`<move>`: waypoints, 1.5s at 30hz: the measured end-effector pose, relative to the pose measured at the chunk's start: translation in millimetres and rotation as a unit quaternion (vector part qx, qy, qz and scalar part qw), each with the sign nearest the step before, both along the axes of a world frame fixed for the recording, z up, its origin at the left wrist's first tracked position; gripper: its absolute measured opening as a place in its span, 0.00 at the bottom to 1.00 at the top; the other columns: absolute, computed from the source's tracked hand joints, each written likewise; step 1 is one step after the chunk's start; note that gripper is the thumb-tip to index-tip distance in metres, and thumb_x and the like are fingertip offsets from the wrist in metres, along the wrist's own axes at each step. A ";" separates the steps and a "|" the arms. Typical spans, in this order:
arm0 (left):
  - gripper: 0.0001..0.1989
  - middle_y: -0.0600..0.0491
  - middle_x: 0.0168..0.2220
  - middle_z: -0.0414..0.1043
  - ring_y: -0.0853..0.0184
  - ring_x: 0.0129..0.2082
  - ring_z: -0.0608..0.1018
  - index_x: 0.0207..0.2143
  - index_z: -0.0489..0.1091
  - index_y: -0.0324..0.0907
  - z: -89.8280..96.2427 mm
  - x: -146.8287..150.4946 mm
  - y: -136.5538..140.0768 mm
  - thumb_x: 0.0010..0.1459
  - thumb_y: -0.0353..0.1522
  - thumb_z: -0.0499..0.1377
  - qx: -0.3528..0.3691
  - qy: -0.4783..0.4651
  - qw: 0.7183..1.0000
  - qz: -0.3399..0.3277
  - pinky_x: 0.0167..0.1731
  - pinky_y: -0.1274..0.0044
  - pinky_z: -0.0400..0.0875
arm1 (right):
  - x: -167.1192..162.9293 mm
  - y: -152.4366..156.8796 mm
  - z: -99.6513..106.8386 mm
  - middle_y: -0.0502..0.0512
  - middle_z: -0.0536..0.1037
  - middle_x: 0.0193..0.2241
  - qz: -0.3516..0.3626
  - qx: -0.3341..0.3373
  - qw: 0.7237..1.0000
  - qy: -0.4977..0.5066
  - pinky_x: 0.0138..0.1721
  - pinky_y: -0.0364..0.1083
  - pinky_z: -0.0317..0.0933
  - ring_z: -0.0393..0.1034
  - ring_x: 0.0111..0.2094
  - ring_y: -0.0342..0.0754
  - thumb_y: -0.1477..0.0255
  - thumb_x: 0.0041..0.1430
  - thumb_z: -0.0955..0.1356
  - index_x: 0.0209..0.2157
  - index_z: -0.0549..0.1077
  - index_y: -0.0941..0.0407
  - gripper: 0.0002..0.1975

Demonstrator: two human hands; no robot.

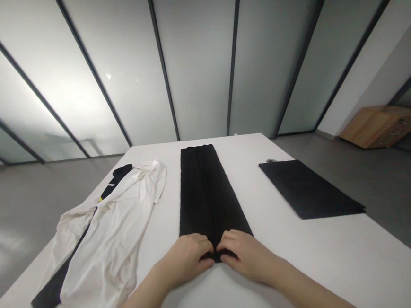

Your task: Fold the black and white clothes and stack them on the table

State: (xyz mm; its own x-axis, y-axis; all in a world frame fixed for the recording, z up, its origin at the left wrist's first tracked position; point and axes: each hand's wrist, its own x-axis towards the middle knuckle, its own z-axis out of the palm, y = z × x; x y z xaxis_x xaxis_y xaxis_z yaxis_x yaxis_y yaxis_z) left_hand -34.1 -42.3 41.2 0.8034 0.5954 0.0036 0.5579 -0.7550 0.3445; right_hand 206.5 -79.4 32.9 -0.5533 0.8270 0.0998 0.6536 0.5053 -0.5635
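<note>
A pair of black trousers (204, 192) lies flat on the white table (170, 244), stretched lengthwise away from me, with the waist at the far end. At the near end, my left hand (190, 256) has its fingers curled on the left part of the hem. Opposite it, my right hand (245, 253) grips the right part in the same way. The fingertips of both hands almost meet at the middle of the cloth. My fingers hide part of the near edge.
To the left, a white shirt (102, 243) lies spread with a long dark strip (52, 289) across it. A bunched black cloth item (117, 180) rests by its far end. On the right is a flat black rectangular item (308, 188). A wooden cabinet (381, 126) stands beyond.
</note>
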 end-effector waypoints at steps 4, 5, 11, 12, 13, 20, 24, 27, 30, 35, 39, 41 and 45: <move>0.09 0.55 0.36 0.77 0.62 0.38 0.78 0.39 0.74 0.45 6.6 -3.1 0.1 0.59 0.37 0.69 -0.039 -0.002 0.999 0.002 0.35 0.74 0.65 | 5.7 -0.8 6.5 0.52 0.77 0.46 0.029 -0.045 0.999 -0.001 0.52 0.49 0.62 0.71 0.48 0.51 0.74 0.60 0.74 0.52 0.78 0.50 0.18; 0.10 0.55 0.36 0.77 0.62 0.38 0.78 0.40 0.75 0.46 7.9 -3.9 0.6 0.59 0.38 0.69 -0.048 -0.002 0.999 0.002 0.35 0.74 0.65 | 7.5 -1.1 7.6 0.52 0.76 0.47 0.027 -0.053 0.998 0.001 0.52 0.49 0.62 0.70 0.49 0.51 0.74 0.59 0.74 0.53 0.77 0.50 0.19; 0.05 0.53 0.35 0.76 0.62 0.36 0.78 0.39 0.75 0.46 7.2 -6.7 2.0 0.60 0.34 0.65 -0.043 0.012 0.998 0.033 0.33 0.74 0.65 | 13.8 -2.1 5.6 0.53 0.76 0.46 -0.020 -0.045 0.998 -0.041 0.51 0.51 0.62 0.68 0.49 0.53 0.75 0.59 0.74 0.47 0.76 0.52 0.14; 0.04 0.53 0.35 0.76 0.62 0.36 0.78 0.39 0.75 0.46 6.4 -6.6 1.8 0.60 0.32 0.64 -0.038 0.014 0.999 0.035 0.34 0.74 0.65 | 13.4 -1.9 4.3 0.53 0.76 0.45 -0.022 -0.035 0.998 -0.046 0.51 0.51 0.62 0.68 0.49 0.53 0.75 0.60 0.72 0.46 0.76 0.52 0.12; 0.03 0.53 0.36 0.76 0.62 0.36 0.78 0.39 0.75 0.46 5.7 -6.4 1.6 0.61 0.31 0.63 -0.034 0.017 0.999 0.035 0.34 0.74 0.66 | 12.7 -1.4 2.9 0.53 0.76 0.45 -0.022 -0.025 0.998 -0.050 0.51 0.51 0.62 0.69 0.48 0.53 0.76 0.62 0.71 0.46 0.77 0.52 0.11; 0.06 0.50 0.40 0.76 0.61 0.40 0.77 0.42 0.71 0.43 2.6 2.7 2.1 0.67 0.27 0.55 0.019 0.040 0.997 0.061 0.41 0.72 0.69 | 6.0 -1.1 -7.5 0.55 0.77 0.45 -0.041 0.013 0.998 -0.055 0.50 0.53 0.62 0.69 0.47 0.54 0.75 0.70 0.65 0.51 0.77 0.53 0.12; 0.06 0.50 0.41 0.77 0.61 0.40 0.78 0.45 0.69 0.43 0.4 6.0 5.4 0.70 0.28 0.52 0.025 0.056 0.992 0.113 0.40 0.72 0.70 | 4.8 -3.3 -10.1 0.57 0.76 0.49 -0.084 0.005 0.995 -0.056 0.52 0.55 0.63 0.68 0.49 0.57 0.72 0.62 0.72 0.54 0.74 0.54 0.18; 0.10 0.51 0.43 0.78 0.59 0.42 0.80 0.48 0.69 0.45 1.0 -0.2 8.0 0.66 0.36 0.60 -0.007 0.035 0.993 0.114 0.39 0.72 0.70 | 7.8 -0.4 -9.7 0.56 0.77 0.46 -0.098 0.006 0.993 -0.062 0.50 0.54 0.63 0.69 0.48 0.55 0.81 0.64 0.66 0.49 0.77 0.54 0.16; 0.15 0.54 0.44 0.79 0.59 0.42 0.80 0.49 0.72 0.48 5.1 -13.2 11.3 0.60 0.35 0.65 -0.037 0.004 0.995 0.093 0.39 0.73 0.69 | 14.6 3.5 -6.5 0.56 0.77 0.46 -0.098 0.010 0.995 -0.034 0.50 0.53 0.64 0.69 0.47 0.53 0.84 0.66 0.62 0.50 0.78 0.54 0.19; 0.12 0.56 0.37 0.78 0.64 0.36 0.78 0.40 0.76 0.48 16.3 -33.2 18.2 0.53 0.26 0.61 -0.078 -0.012 0.994 0.074 0.35 0.76 0.66 | 25.8 1.2 7.6 0.55 0.76 0.48 -0.025 -0.030 0.999 -0.036 0.53 0.52 0.63 0.68 0.49 0.54 0.75 0.63 0.71 0.54 0.78 0.49 0.18; 0.08 0.56 0.34 0.75 0.65 0.32 0.76 0.34 0.75 0.47 20.4 -34.6 17.8 0.49 0.34 0.67 -0.086 0.018 0.993 0.073 0.30 0.75 0.62 | 29.3 -1.7 16.2 0.54 0.74 0.48 -0.001 -0.064 0.997 -0.053 0.53 0.52 0.62 0.67 0.50 0.54 0.72 0.58 0.75 0.53 0.79 0.47 0.21; 0.09 0.56 0.34 0.75 0.64 0.32 0.76 0.34 0.74 0.47 19.9 -31.7 15.3 0.48 0.34 0.68 -0.080 0.020 0.994 0.069 0.29 0.75 0.62 | 28.8 -1.3 15.5 0.53 0.75 0.47 -0.005 -0.054 0.997 -0.057 0.52 0.51 0.62 0.67 0.49 0.54 0.74 0.60 0.74 0.51 0.80 0.49 0.17; 0.06 0.55 0.34 0.75 0.63 0.36 0.78 0.35 0.74 0.47 15.4 -26.6 11.4 0.52 0.29 0.63 -0.055 0.016 0.997 0.048 0.33 0.75 0.64 | 23.8 1.3 4.6 0.54 0.77 0.43 -0.010 0.004 0.997 -0.078 0.48 0.51 0.60 0.68 0.45 0.53 0.77 0.67 0.68 0.43 0.79 0.52 0.09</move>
State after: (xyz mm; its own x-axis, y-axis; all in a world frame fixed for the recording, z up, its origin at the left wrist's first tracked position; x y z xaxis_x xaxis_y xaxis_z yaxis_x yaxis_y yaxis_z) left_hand -60.7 -30.9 56.7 0.7417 0.6647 -0.0898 0.6372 -0.6566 0.4036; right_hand 230.3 -78.1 37.5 -0.5462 0.8374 0.0210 0.7429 0.4958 -0.4497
